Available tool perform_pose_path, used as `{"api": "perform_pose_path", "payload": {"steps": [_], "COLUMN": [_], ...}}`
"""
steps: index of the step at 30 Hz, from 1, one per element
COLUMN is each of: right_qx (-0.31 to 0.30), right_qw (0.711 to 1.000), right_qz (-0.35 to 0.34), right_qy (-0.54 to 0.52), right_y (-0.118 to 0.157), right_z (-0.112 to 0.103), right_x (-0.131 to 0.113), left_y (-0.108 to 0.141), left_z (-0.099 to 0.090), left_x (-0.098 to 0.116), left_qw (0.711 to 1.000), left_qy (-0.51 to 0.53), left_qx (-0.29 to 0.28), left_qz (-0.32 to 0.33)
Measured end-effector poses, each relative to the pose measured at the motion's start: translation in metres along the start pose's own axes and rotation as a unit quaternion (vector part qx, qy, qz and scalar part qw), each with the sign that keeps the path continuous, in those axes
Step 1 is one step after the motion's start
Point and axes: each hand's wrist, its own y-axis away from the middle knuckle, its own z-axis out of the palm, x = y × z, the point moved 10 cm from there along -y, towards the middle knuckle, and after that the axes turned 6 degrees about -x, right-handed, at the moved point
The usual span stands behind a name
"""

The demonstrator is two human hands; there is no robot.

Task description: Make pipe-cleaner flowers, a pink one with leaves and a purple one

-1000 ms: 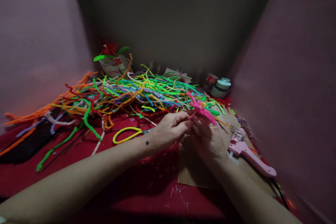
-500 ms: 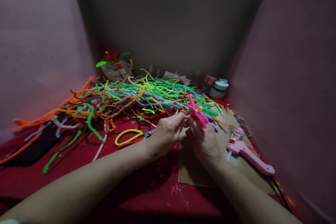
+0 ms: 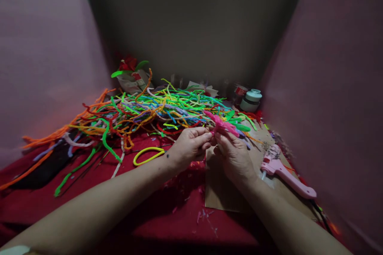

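A pink pipe-cleaner flower [image 3: 223,124] is held up between my two hands, its petals spread above the fingertips. My left hand [image 3: 193,143] is closed, with thumb and fingers pinching the base of the flower. On the other side, my right hand [image 3: 235,155] is closed too, thumb and fingertips gripping the flower under its petals. The two sets of fingertips almost meet. Scissors with a yellow handle [image 3: 148,156] lie on the red cloth by my left wrist, their blades hidden behind it. Green pipe-cleaner leaves [image 3: 239,121] rest behind the flower.
A big heap of coloured pipe cleaners [image 3: 167,105] covers the back of the red cloth [image 3: 167,223]. At right, a pink glue gun [image 3: 287,175] lies on cardboard [image 3: 221,195]. Behind stand a mint-lidded jar [image 3: 251,99] and a red flower [image 3: 128,63]. A black object [image 3: 44,171] lies at left.
The flower has turned in my fingers, so its yellow centre shows less and its petals lean sideways. My left hand has shifted and now covers more of the scissors. The view moved slightly.
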Motion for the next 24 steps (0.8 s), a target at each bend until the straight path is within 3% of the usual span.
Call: {"api": "perform_pose_path", "payload": {"steps": [8, 12, 14, 17, 21, 24], "right_qx": [-0.074, -0.055, -0.017, 0.017, 0.025, 0.037], "right_qw": [0.986, 0.985, 0.987, 0.989, 0.991, 0.990], "right_qz": [0.066, 0.067, 0.056, 0.041, 0.037, 0.042], "right_qy": [-0.131, -0.150, -0.151, -0.139, -0.127, -0.127], "right_y": [-0.002, -0.002, -0.002, -0.002, -0.002, -0.001], "right_z": [0.018, 0.015, 0.008, 0.003, 0.003, 0.002], "right_x": [0.011, 0.010, 0.008, 0.006, 0.008, 0.012], "left_y": [-0.001, -0.001, -0.001, 0.001, 0.011, 0.016], "left_z": [0.010, 0.017, 0.017, 0.010, 0.001, 0.001], "left_x": [-0.012, -0.012, -0.006, 0.009, 0.034, 0.040], "left_qw": [0.989, 0.982, 0.988, 0.990, 0.919, 0.877], "left_qy": [0.093, 0.103, 0.058, -0.116, -0.353, -0.413], "left_qx": [-0.113, -0.156, -0.141, -0.071, 0.055, 0.087], "left_qz": [-0.018, -0.024, -0.005, 0.048, 0.170, 0.231]}}
